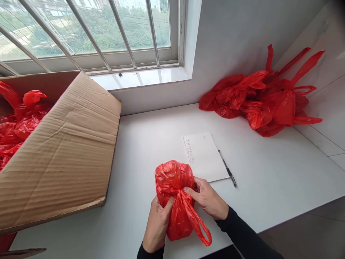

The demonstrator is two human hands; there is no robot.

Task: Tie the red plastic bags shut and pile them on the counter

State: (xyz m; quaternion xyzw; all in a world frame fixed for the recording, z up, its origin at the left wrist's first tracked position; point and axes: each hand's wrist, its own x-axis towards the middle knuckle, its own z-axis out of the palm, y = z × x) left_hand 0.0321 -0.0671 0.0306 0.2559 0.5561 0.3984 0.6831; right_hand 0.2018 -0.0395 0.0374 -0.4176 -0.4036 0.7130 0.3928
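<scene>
Holding bag [179, 226] between left hand [157, 223] and right hand [210, 199], both closed around its sides near knot [180, 191], probably to keep it steady. Has notebook [206, 158] and pen [228, 171] just beyond right hand, laid perhaps for easy reach, and red pile [280, 108] farther past it. Leaves room to move left hand outward before touching box [75, 144], but less toward table edge [296, 213] behind right hand.

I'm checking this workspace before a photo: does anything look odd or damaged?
Two minor things: the cardboard box has creases across its outside, as if bent, and a small dark speck sits alone on the pale windowsill. I see no spill.
</scene>
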